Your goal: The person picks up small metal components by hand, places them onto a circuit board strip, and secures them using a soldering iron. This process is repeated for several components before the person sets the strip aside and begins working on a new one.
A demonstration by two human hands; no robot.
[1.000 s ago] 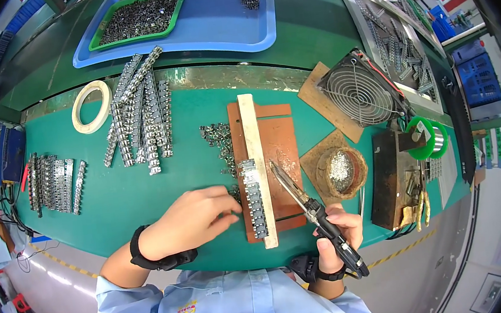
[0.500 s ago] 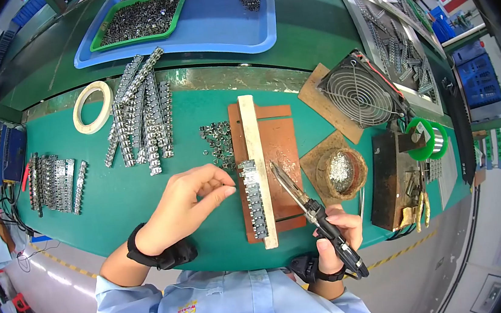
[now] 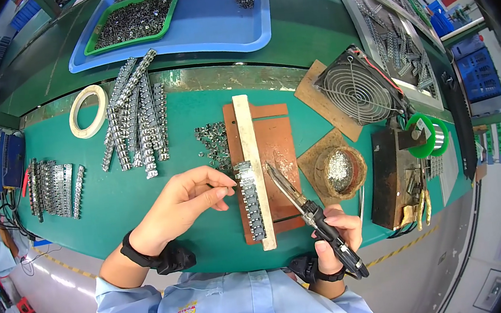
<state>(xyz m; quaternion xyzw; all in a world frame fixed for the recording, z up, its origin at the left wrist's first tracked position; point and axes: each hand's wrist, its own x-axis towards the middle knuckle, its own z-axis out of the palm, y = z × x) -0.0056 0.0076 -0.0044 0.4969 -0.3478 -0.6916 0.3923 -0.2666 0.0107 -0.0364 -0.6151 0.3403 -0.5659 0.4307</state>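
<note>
My left hand (image 3: 177, 210) is closed in a pinch at the left side of a strip of small metal-and-black components (image 3: 251, 205). Whatever lies between thumb and forefinger is too small to make out. The strip rests upright along the left edge of a pale bar (image 3: 250, 150), which lies across a brown board (image 3: 277, 144). My right hand (image 3: 343, 232) is wrapped round the black handle of a soldering iron (image 3: 325, 225). Its tip points up and left over the board, just right of the bar and apart from the strip. Loose small metal parts (image 3: 213, 145) lie beyond my left fingers.
Component strips (image 3: 136, 116) are piled beside a tape roll (image 3: 88, 111); more strips (image 3: 52, 189) stand at left. Behind are a blue tray (image 3: 213, 29) and green tray (image 3: 172, 18). At right are a fan (image 3: 356, 87), a round dish (image 3: 342, 171) and a solder spool (image 3: 422, 135).
My left hand's lower fingers show more below the thumb, and the pinch stays beside the strip. The soldering iron has barely moved. The whole view has shifted slightly.
</note>
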